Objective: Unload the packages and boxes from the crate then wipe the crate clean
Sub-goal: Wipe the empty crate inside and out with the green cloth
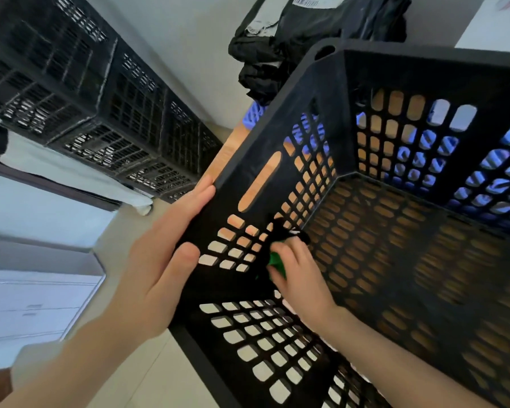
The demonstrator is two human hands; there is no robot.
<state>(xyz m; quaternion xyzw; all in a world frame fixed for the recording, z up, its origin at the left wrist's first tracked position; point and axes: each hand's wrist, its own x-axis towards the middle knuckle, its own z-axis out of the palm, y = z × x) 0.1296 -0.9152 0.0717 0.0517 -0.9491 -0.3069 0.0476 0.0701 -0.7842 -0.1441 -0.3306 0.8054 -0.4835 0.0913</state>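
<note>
Two grips: left grip (165,254) clamps the crate (348,134) corner, right grip (299,278) clutches a green cloth (277,261) inside.

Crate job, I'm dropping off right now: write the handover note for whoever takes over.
Left hand grips the crate at its near-left rim.
Right hand, inside the crate, holds a green cloth against the near-left corner.
The crate is on the table, with no packages inside.
Black packages are piled beyond it.
Done: unloading.
Left: wiping, apparently just under way at that corner; walls and floor to go.
</note>
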